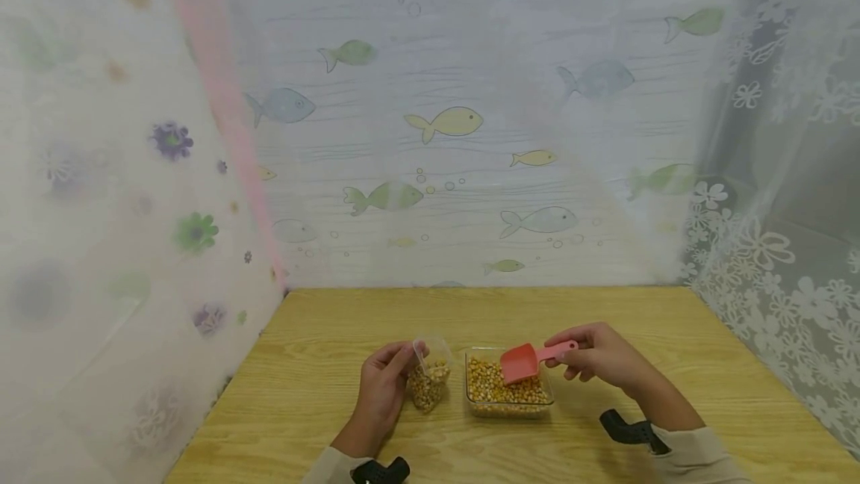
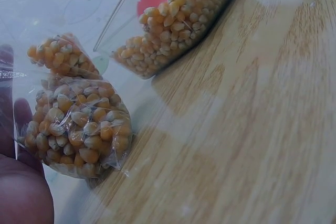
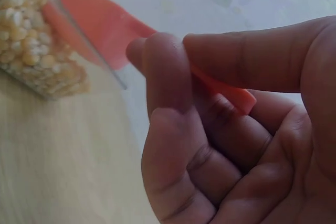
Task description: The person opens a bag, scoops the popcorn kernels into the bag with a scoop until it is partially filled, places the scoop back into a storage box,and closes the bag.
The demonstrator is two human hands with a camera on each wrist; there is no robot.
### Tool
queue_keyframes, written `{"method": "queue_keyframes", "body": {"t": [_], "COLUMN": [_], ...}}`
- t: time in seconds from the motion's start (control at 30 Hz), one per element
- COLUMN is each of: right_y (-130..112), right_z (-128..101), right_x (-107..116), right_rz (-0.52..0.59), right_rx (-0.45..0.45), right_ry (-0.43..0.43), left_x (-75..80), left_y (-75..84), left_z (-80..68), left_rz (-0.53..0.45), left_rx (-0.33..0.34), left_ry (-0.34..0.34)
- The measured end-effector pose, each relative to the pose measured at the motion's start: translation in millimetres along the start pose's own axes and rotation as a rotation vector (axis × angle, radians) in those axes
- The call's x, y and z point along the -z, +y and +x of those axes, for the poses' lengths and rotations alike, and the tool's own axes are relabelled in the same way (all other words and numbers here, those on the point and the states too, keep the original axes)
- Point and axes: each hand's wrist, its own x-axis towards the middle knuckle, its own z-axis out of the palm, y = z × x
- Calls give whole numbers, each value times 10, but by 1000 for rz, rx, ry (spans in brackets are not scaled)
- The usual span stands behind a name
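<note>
My left hand (image 1: pixel 387 383) pinches the upper edge of a clear plastic bag (image 2: pixel 79 129) partly filled with yellow corn kernels, its mouth tilted toward the right. Beside the bag stands a rectangular glass container (image 1: pixel 510 411) holding more corn kernels (image 1: pixel 487 379). My right hand (image 1: pixel 598 353) grips the handle of a small pink scoop (image 1: pixel 520 363) between thumb and fingers. The scoop's head lies over the right part of the container, low against the kernels. In the right wrist view the scoop head (image 3: pixel 100 24) slants past the glass rim, with its tip among the kernels.
A wood-grain table (image 1: pixel 322 320) carries everything. Behind it hangs a pale curtain with fish prints (image 1: pixel 450 122), and flowered sheets (image 1: pixel 195 234) close in on both sides. Black wrist mounts (image 1: pixel 628 428) sit by both sleeves.
</note>
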Motion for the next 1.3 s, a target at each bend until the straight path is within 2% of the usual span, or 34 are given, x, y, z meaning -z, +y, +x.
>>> {"method": "queue_keyframes", "body": {"t": [0.27,0.43,0.67,0.93,1.17,1.3], "right_y": [91,141,206,249,250,236], "right_z": [80,75,113,186,195,167], "right_x": [-79,-122,-175,-234,-226,-191], "right_rz": [123,163,223,157,138,106], "right_rx": [-22,-24,-9,-7,23,40], "right_ry": [-34,-48,-64,-77,-150,-159], "left_x": [22,-8,1,3,-3,6], "left_y": [-2,-31,-25,1,2,-6], "left_z": [6,26,18,-1,3,10], "left_rz": [-2,1,-3,-11,-9,-6], "left_rx": [2,12,-7,-4,-9,-8], "left_ry": [1,-19,-24,-6,-3,-9]}}
